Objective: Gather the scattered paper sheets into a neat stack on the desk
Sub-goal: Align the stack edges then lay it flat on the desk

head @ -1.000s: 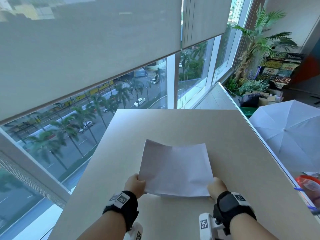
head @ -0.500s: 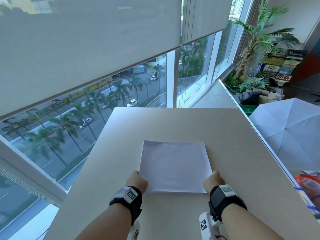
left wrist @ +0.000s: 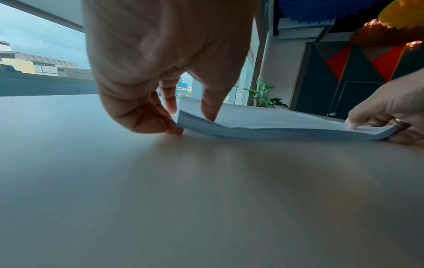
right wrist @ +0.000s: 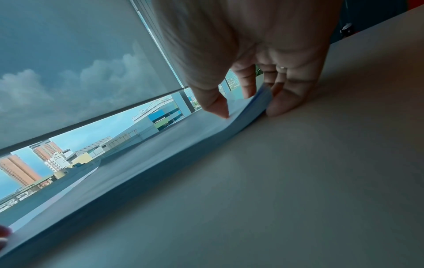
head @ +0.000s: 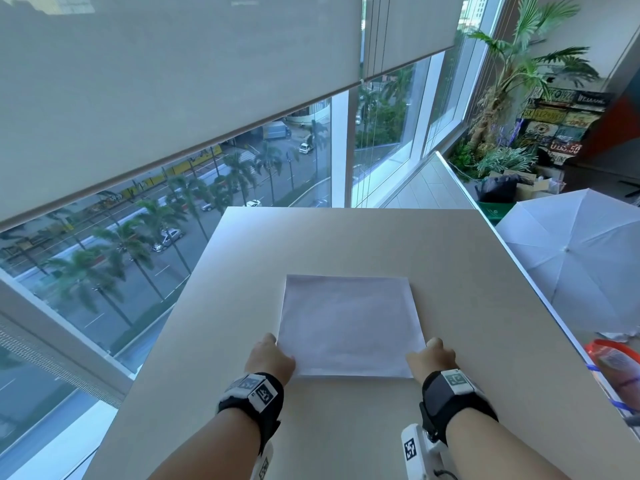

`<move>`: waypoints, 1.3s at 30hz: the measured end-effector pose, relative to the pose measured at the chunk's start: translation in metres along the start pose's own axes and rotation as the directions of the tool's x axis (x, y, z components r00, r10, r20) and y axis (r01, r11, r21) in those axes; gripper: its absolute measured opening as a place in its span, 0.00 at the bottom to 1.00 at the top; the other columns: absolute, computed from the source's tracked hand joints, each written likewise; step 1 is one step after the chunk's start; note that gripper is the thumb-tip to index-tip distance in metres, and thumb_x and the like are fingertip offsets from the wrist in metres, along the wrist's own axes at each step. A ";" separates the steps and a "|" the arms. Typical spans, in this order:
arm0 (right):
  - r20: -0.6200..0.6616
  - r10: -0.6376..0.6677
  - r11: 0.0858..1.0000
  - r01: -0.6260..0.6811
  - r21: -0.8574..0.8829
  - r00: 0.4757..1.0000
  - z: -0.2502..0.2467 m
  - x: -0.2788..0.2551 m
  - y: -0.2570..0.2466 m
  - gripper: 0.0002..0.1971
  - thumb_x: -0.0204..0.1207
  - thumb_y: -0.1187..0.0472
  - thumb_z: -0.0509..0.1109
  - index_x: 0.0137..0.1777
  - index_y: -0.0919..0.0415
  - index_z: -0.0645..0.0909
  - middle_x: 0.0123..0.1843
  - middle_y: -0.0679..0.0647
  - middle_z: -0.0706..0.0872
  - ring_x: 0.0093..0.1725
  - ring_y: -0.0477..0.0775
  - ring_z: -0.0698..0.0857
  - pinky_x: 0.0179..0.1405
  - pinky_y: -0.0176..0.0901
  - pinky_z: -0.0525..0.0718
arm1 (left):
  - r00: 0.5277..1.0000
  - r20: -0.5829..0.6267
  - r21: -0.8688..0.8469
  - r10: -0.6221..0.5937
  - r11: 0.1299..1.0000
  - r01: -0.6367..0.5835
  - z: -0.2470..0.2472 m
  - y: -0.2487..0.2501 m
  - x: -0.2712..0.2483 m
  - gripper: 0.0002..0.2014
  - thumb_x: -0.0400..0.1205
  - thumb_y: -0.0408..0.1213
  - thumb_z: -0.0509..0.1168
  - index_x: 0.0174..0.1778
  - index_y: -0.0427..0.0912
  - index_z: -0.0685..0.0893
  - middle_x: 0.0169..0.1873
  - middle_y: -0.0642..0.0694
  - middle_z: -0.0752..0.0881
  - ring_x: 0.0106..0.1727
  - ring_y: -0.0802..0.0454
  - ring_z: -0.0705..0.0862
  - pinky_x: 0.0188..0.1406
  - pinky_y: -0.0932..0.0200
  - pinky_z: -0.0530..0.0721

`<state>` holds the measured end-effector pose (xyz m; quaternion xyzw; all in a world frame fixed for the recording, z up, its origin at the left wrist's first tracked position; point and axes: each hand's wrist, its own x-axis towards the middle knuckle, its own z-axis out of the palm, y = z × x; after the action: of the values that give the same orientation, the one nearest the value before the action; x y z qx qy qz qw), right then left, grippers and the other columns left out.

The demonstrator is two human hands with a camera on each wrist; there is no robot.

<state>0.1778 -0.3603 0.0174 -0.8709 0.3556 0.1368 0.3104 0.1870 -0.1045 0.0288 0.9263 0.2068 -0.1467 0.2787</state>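
Paper stack (head: 350,325) lies between left hand (head: 269,358) and right hand (head: 431,357), near corners pinched.

Beige desk (head: 450,271), tall windows (head: 242,188) — lowered blinds (head: 173,81)

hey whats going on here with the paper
A person is squaring up a stack of paper sheets on the desk. The left hand pinches the stack's near left corner and the right hand pinches the near right corner. The sheets look gathered into one pile, with the near corners lifted slightly off the desk.
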 end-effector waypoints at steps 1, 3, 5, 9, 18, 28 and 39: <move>0.010 -0.002 1.000 0.002 0.005 1.000 -0.001 -0.001 0.001 0.21 0.73 0.63 0.62 0.67 0.66 0.70 0.67 0.66 0.73 0.61 0.70 0.79 0.54 0.51 0.78 | 1.000 -0.004 -0.003 0.002 1.000 -0.002 0.000 0.000 -0.002 0.22 0.77 0.39 0.62 0.67 0.37 0.73 0.66 0.37 0.79 0.67 0.41 0.78 0.62 0.54 0.76; 0.041 -0.005 1.000 0.005 0.014 0.999 -0.005 -0.001 0.004 0.20 0.73 0.62 0.61 0.65 0.66 0.70 0.66 0.66 0.73 0.58 0.69 0.80 0.51 0.49 0.77 | 1.000 -0.002 -0.007 0.010 1.000 -0.010 -0.001 0.000 -0.005 0.23 0.78 0.40 0.62 0.68 0.37 0.72 0.66 0.37 0.79 0.67 0.41 0.78 0.62 0.54 0.76; 0.067 -0.045 0.999 0.044 0.019 0.997 -0.010 0.002 0.007 0.12 0.73 0.63 0.60 0.56 0.64 0.73 0.63 0.65 0.76 0.48 0.64 0.77 0.43 0.45 0.74 | 0.999 -0.001 -0.008 0.039 0.999 -0.039 -0.002 -0.002 -0.009 0.26 0.78 0.42 0.63 0.71 0.38 0.70 0.68 0.37 0.78 0.69 0.42 0.77 0.64 0.53 0.75; 0.132 -0.181 0.982 0.186 -0.027 0.975 -0.026 0.002 0.018 0.18 0.74 0.60 0.65 0.63 0.58 0.74 0.65 0.64 0.75 0.60 0.64 0.77 0.52 0.44 0.73 | 0.976 -0.006 0.020 0.217 0.976 -0.217 -0.006 -0.013 -0.015 0.31 0.75 0.43 0.68 0.75 0.44 0.69 0.70 0.41 0.77 0.71 0.46 0.75 0.69 0.57 0.72; 0.076 -0.400 0.908 0.407 -0.102 0.913 -0.016 -0.005 0.032 0.10 0.68 0.63 0.73 0.44 0.64 0.75 0.51 0.57 0.81 0.47 0.55 0.76 0.44 0.36 0.69 | 0.957 -0.056 0.085 0.285 0.956 -0.280 0.000 -0.019 -0.020 0.17 0.75 0.37 0.69 0.60 0.40 0.86 0.62 0.44 0.86 0.63 0.47 0.83 0.65 0.59 0.76; 0.065 -0.412 0.854 0.410 -0.321 0.909 -0.009 -0.004 0.031 0.20 0.75 0.60 0.69 0.63 0.71 0.78 0.66 0.63 0.82 0.65 0.63 0.81 0.60 0.46 0.77 | 0.985 -0.058 0.152 0.161 0.977 -0.151 -0.002 -0.017 -0.015 0.12 0.73 0.38 0.70 0.53 0.43 0.89 0.54 0.42 0.90 0.58 0.44 0.86 0.57 0.58 0.80; 0.195 -0.439 0.750 0.477 -0.459 0.877 -0.017 -0.006 0.023 0.11 0.75 0.61 0.64 0.54 0.65 0.80 0.59 0.61 0.85 0.59 0.62 0.83 0.54 0.45 0.80 | 0.972 0.048 0.379 0.230 0.896 -0.231 -0.005 -0.016 -0.012 0.12 0.76 0.38 0.64 0.50 0.39 0.89 0.51 0.40 0.91 0.56 0.41 0.86 0.55 0.54 0.82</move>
<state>0.1578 -0.3812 0.0233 -0.9752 0.0723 0.1751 0.1147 0.1699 -0.0932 0.0304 0.9806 0.0628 -0.1509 0.1085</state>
